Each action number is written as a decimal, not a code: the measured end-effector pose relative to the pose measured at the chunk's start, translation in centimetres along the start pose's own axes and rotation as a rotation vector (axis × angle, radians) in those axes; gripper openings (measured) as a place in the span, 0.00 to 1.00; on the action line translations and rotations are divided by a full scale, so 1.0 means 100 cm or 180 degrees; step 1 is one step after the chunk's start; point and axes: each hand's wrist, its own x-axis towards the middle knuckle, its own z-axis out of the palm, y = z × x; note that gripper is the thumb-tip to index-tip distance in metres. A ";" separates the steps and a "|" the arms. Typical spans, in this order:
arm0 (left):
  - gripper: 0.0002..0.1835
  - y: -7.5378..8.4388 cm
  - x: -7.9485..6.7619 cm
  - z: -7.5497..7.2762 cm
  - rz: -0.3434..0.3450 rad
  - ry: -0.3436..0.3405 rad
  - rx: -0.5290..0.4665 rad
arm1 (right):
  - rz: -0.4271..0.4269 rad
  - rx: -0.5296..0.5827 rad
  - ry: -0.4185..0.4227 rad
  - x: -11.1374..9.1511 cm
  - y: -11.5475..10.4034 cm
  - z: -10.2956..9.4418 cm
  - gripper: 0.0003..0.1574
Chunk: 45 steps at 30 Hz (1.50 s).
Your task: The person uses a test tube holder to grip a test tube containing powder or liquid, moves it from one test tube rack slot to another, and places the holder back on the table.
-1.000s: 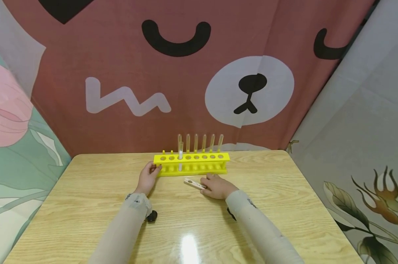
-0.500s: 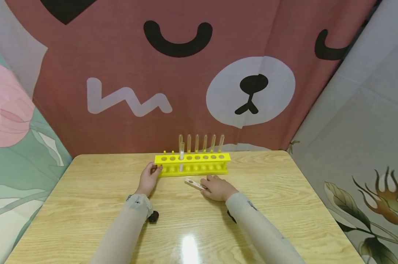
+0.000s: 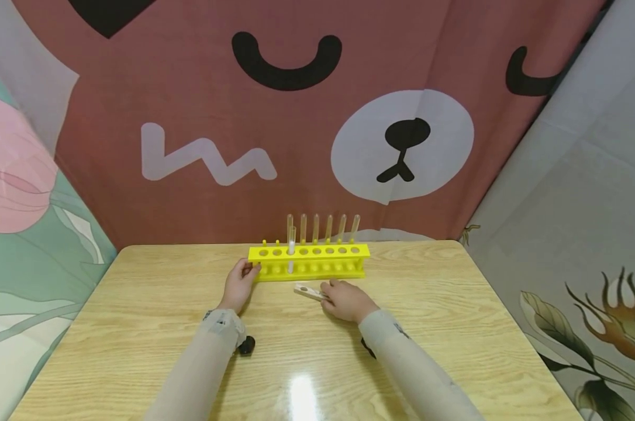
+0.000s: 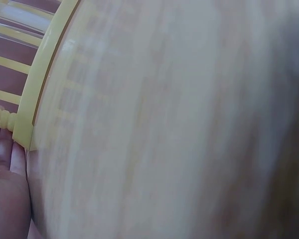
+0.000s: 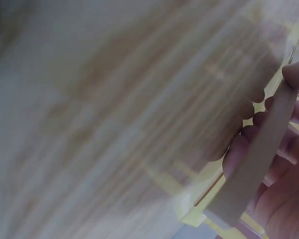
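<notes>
A yellow test tube rack [image 3: 310, 256] stands on the wooden table near its far edge. At its left end, my left hand [image 3: 238, 285] grips the end post; in the left wrist view its fingers [image 4: 4, 152] reach behind the rack's end. One test tube [image 3: 291, 248] with white contents stands upright in the third hole from the left. My right hand [image 3: 345, 299] pinches a wooden test tube clamp [image 3: 308, 292] just in front of the rack, its head pointing left. The right wrist view shows the clamp [image 5: 259, 154] between thumb and fingers.
Several clear test tubes [image 3: 316, 228] sit upside down on the rack's rear pegs; the two leftmost pegs [image 3: 271, 242] are bare. Behind the table [image 3: 154, 304] hangs a printed bear curtain [image 3: 202, 204], with a floral cloth [image 3: 570, 234] on the right.
The whole scene shifts slightly right in the head view. Both hands keep their holds, and the clamp stays almost where it was in front of the rack.
</notes>
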 end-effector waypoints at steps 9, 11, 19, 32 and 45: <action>0.15 0.001 0.000 0.000 -0.0008 0.0008 0.0016 | 0.0160 0.0034 0.0048 -0.002 0.002 0.000 0.12; 0.15 0.001 0.000 0.000 -0.0006 0.0003 0.0017 | 0.0191 0.0016 0.0045 -0.002 0.003 0.002 0.12; 0.15 0.001 -0.001 0.000 -0.0012 0.0008 0.0006 | 0.0369 0.0228 -0.0025 -0.003 0.001 -0.002 0.13; 0.15 0.002 -0.002 0.000 0.0035 0.0001 -0.0013 | 0.0305 0.0352 0.0105 -0.002 0.001 0.000 0.15; 0.14 0.003 -0.003 -0.001 0.0013 0.0002 0.0004 | 0.0121 0.0282 0.0363 -0.004 -0.005 -0.009 0.15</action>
